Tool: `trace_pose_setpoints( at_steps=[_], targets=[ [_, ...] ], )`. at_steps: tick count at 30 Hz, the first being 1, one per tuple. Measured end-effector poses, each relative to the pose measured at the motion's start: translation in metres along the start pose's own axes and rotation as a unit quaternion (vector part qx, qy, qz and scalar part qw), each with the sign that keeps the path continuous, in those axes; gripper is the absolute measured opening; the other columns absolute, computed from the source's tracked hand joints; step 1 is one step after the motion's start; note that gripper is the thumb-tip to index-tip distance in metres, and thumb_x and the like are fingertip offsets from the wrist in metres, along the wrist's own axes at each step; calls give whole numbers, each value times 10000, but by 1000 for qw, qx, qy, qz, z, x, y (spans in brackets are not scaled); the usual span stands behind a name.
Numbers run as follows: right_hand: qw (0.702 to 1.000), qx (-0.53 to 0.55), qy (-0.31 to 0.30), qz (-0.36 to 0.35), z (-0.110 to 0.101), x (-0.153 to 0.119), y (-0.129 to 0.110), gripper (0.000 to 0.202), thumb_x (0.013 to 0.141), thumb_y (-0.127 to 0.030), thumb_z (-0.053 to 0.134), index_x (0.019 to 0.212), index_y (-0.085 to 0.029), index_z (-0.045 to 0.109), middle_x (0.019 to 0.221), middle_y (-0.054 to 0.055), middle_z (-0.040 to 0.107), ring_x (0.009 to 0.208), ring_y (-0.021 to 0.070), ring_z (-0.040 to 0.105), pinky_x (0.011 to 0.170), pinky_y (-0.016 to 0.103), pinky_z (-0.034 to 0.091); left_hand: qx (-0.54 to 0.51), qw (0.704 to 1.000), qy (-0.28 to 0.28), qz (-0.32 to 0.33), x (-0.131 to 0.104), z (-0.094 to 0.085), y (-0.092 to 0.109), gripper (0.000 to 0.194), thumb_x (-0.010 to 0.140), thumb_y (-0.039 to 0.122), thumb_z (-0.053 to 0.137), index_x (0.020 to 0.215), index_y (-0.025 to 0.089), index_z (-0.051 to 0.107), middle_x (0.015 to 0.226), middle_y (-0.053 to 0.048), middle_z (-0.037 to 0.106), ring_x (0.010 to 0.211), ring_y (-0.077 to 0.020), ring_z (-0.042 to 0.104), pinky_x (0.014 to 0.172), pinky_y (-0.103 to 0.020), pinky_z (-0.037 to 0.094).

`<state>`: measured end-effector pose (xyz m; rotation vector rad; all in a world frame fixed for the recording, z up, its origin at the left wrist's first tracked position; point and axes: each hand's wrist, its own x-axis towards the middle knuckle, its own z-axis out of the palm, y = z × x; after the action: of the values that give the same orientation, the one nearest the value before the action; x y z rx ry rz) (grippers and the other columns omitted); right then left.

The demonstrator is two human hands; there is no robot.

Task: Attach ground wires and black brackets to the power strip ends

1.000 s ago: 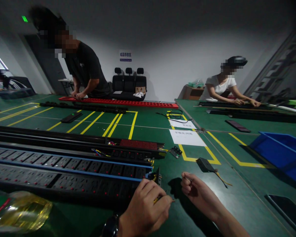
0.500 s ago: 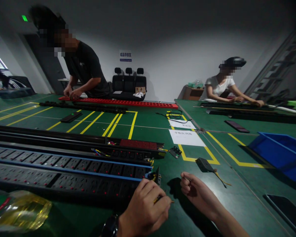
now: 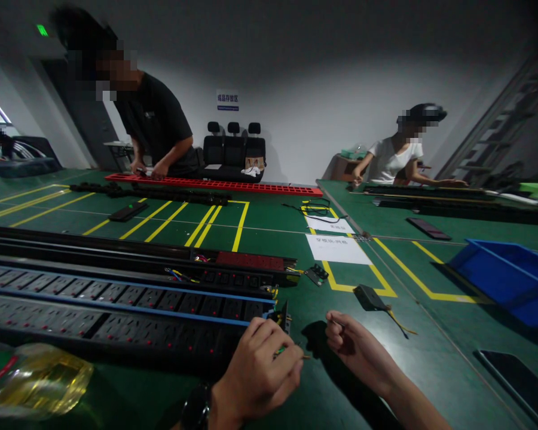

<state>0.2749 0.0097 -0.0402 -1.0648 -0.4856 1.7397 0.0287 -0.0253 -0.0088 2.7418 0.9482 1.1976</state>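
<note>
My left hand (image 3: pixel 262 364), with a dark watch at its wrist, is closed around yellow-green wires (image 3: pixel 280 352) near the right end of the front black socket strip (image 3: pixel 161 334). A wire tip pokes out past its fingers. Right of it, my right hand (image 3: pixel 347 337) is raised above the green table with its fingers pinched together; what they hold, if anything, is too small to name. Behind the front strip lies another socket strip (image 3: pixel 134 295) edged in blue. A small black box (image 3: pixel 368 298) with loose wires rests beyond my right hand.
An oil bottle (image 3: pixel 36 379) lies at the lower left. On the right are a blue bin (image 3: pixel 506 286) and a phone (image 3: pixel 515 382). White papers (image 3: pixel 338 249) lie mid-table. Two people work across the table, one at a red grid strip (image 3: pixel 215 184).
My left hand has shifted slightly left and up with the wires. My right hand has hardly moved. The far right person's arms have spread apart, and the far left person's hands have moved right.
</note>
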Motion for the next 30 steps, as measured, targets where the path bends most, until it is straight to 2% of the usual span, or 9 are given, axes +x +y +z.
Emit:
trace_pose_setpoints(
  at_steps=[6, 8, 12, 16, 19, 24, 30],
  targets=[
    [1000, -3, -11, -9, -2, 2, 1, 374, 615, -405, 1010, 754, -177, 749, 619, -55, 488, 542, 74, 415, 499, 201, 398, -40, 993, 10, -108, 12, -16, -14, 93, 982, 151, 627, 961, 227, 677, 911, 1, 738, 889, -215, 605, 819, -377, 403],
    [1000, -7, -16, -14, -2, 1, 0, 368, 625, -413, 1007, 756, -184, 750, 621, -52, 489, 547, 78, 408, 500, 205, 390, -25, 988, -6, -155, 16, -24, -23, 109, 961, 139, 633, 955, 228, 695, 933, -6, 753, 914, -222, 623, 836, -379, 426],
    [999, -8, -18, -25, 0, 1, 0, 362, 647, -436, 998, 762, -191, 757, 626, -40, 501, 551, 87, 405, 507, 221, 390, 51, 975, -77, -204, 26, -45, -37, 116, 943, 161, 635, 951, 238, 722, 948, -13, 758, 958, -244, 643, 856, -388, 448],
    [999, -16, -22, -35, 0, 2, 2, 368, 655, -437, 989, 769, -178, 755, 612, -41, 511, 546, 89, 422, 498, 218, 385, 129, 945, -183, -238, 48, -57, -45, 120, 973, 207, 612, 945, 234, 725, 926, -23, 749, 969, -269, 657, 875, -411, 466],
    [999, -24, -23, -34, 0, 3, 3, 380, 639, -430, 983, 771, -168, 742, 597, -51, 524, 530, 77, 447, 482, 196, 380, 147, 923, -242, -261, 68, -53, -54, 154, 987, 226, 589, 975, 226, 743, 943, -40, 765, 951, -252, 693, 850, -367, 493],
    [999, -13, -29, -28, 1, 4, 1, 347, 655, -382, 965, 767, -169, 715, 584, -70, 511, 508, 54, 448, 479, 173, 381, 159, 908, -259, -288, 92, -32, -76, 180, 942, 206, 598, 954, 231, 776, 903, -66, 785, 894, -265, 750, 799, -338, 530],
    [999, -12, -33, -24, 2, 4, 1, 393, 631, -422, 985, 762, -166, 718, 592, -66, 514, 513, 49, 438, 482, 170, 366, 171, 897, -266, -309, 98, -14, -84, 180, 920, 221, 621, 947, 228, 800, 947, -117, 800, 956, -326, 776, 866, -411, 564]
  ],
)
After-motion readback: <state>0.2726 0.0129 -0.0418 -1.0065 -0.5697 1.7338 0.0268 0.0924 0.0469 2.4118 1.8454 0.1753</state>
